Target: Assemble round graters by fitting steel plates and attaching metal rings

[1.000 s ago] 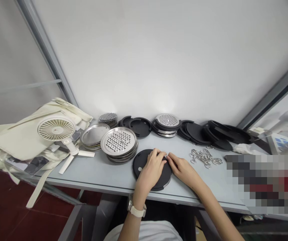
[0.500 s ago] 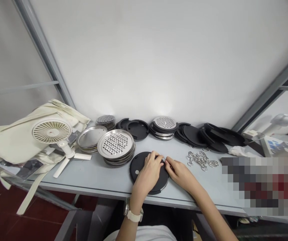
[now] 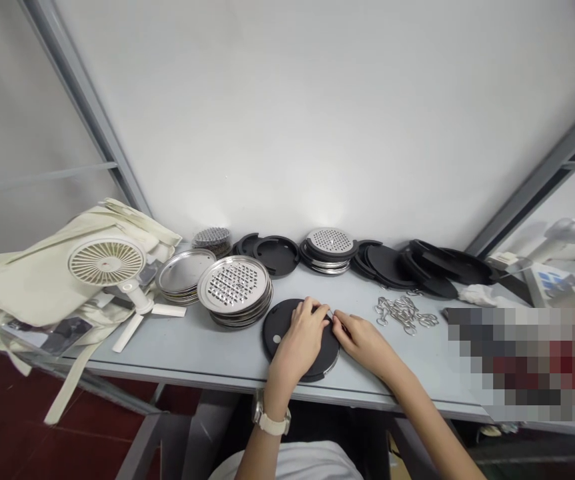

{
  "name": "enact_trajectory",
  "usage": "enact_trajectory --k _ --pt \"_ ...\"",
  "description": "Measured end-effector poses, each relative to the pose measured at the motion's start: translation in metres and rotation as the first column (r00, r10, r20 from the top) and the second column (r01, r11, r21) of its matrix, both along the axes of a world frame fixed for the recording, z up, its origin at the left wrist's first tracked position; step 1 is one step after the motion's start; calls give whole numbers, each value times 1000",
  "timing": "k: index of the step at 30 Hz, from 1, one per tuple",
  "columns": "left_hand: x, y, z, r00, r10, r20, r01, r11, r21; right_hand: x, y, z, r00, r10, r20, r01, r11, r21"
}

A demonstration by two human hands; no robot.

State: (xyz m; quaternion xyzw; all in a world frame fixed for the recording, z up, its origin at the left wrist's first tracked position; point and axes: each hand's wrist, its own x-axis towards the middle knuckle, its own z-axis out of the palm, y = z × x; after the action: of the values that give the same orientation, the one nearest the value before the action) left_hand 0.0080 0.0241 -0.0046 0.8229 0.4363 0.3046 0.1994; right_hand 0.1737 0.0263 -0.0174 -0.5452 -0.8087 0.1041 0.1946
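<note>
A black round holder (image 3: 280, 321) lies flat on the table in front of me, a pale round spot on its top and a silvery edge showing at its lower right. Across it lies my left hand (image 3: 308, 333), fingers bent and closed at its upper right rim, steadying it. Beside that rim my right hand (image 3: 360, 339) is closed in a pinch, its fingertips close to those of the left. A small shiny bit shows between the fingertips, too small to name. To the right lies a pile of metal rings with clasps (image 3: 403, 312).
Left of the holder stand a stack of round grater plates (image 3: 235, 287) and plain metal discs (image 3: 185, 270). More black holders (image 3: 277, 257) and a perforated plate (image 3: 331, 241) line the wall. A white fan (image 3: 107, 262) and cream bag (image 3: 32, 287) occupy the left end.
The view has shifted slightly. Both hands stay at the holder's upper right rim, with only slight finger movement.
</note>
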Motion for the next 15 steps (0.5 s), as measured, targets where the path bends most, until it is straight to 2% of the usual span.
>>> enact_trajectory --k 15 --pt "0 -1 1 1000 8 -13 -8 1000 8 0 -1 0 1000 -8 21 8 1000 -6"
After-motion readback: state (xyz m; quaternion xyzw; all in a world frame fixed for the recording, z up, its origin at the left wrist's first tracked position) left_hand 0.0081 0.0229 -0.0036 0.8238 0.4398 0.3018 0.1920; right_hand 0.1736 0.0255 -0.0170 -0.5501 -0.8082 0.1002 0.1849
